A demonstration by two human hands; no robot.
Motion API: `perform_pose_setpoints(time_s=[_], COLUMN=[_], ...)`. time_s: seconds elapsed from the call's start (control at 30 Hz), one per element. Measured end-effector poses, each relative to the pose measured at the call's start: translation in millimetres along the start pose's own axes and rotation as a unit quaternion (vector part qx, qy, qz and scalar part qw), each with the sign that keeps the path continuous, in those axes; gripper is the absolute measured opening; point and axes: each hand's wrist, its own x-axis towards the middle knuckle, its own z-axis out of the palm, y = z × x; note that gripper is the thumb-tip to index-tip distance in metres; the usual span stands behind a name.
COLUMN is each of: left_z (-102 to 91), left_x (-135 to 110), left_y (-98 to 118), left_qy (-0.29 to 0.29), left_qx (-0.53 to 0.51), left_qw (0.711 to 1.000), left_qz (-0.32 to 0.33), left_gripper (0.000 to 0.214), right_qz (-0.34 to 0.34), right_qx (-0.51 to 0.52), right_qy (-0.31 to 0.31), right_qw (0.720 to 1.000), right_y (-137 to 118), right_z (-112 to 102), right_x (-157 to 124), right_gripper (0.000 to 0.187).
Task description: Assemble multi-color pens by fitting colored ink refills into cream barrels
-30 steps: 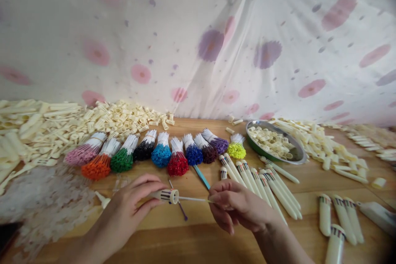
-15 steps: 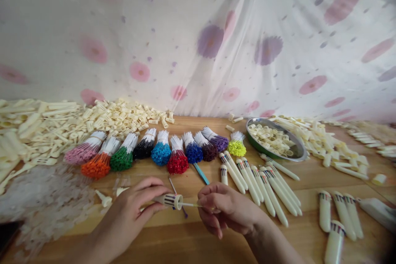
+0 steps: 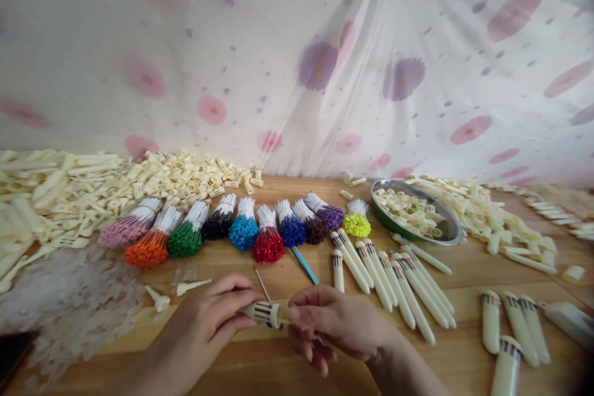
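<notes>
Between the thumb and fingers of my left hand [image 3: 218, 322] is a cream slotted pen barrel [image 3: 265, 313], lying sideways with its open end toward the right. Coloured marks show through its slots. My right hand [image 3: 334, 325] is pinched at that open end, on a thin pen refill [image 3: 284, 315]. Only a short yellowish bit of the refill shows; the rest is hidden by the barrel and my fingers. Behind the barrel a loose thin refill [image 3: 261, 283] lies on the table, its lower end partly covered.
Bundles of coloured refills, such as the red bundle [image 3: 268, 241], stand in a row. Multicolour pens [image 3: 392, 284] lie to the right, below a metal bowl [image 3: 452, 236] of slotted parts. Cream parts [image 3: 185, 176] and clear pieces [image 3: 69, 303] are heaped left. A patterned sheet [image 3: 278, 74] hangs behind.
My right hand has moved left, right up to the barrel's open end. The refill has slid into the barrel, so much less of it shows. The barrel has shifted slightly right.
</notes>
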Motion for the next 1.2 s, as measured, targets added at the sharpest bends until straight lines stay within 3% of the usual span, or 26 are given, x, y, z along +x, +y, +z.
perform_pose_setpoints(time_s=[0.2,0.27,0.3,0.33,0.43,0.47,0.5,0.73,0.93,1.1,1.2], left_z=[-2.4,-4.7,-6.0,-7.3,-10.6,-11.1,-11.2,-7.6,-11.2,-12.4,-10.8], left_x=[2,3,3,3,3,2,2,5,7,6,6], left_y=[-1,-1,-1,-2,-4,-6,-7,-12,-11,-10,-11], left_qy=[-0.014,-0.014,-0.011,-0.007,0.008,0.017,0.028,0.112,0.085,0.072,0.074], left_qx=[-0.016,-0.020,-0.023,-0.025,-0.033,-0.037,-0.043,-0.091,-0.082,-0.092,-0.100], left_qw=[1.000,0.999,0.999,0.999,0.999,0.998,0.998,0.983,0.981,0.979,0.979], left_qz=[-0.016,-0.026,-0.031,-0.036,-0.042,-0.043,-0.046,-0.116,-0.155,-0.166,-0.164], left_gripper=[0.033,0.031,0.030,0.029,0.029,0.029,0.028,0.018,0.019,0.021,0.021], right_qz=[-0.042,-0.069,-0.085,-0.096,-0.091,-0.083,-0.076,-0.067,-0.098,-0.233,-0.262], right_qx=[-0.094,-0.169,-0.235,-0.326,-0.581,-0.619,-0.640,-0.647,-0.600,-0.530,-0.495], right_qy=[0.051,0.105,0.157,0.224,0.392,0.409,0.414,0.400,0.361,0.295,0.275], right_qw=[0.993,0.977,0.955,0.913,0.707,0.665,0.642,0.645,0.707,0.760,0.781], right_y=[2,1,1,1,8,11,15,30,8,-9,-11], right_z=[8,3,-2,-8,-26,-31,-34,-42,-40,-18,-9], right_x=[4,4,3,3,7,9,12,24,6,-12,-15], right_gripper=[0.060,0.061,0.059,0.054,0.031,0.026,0.022,0.012,0.014,0.028,0.025])
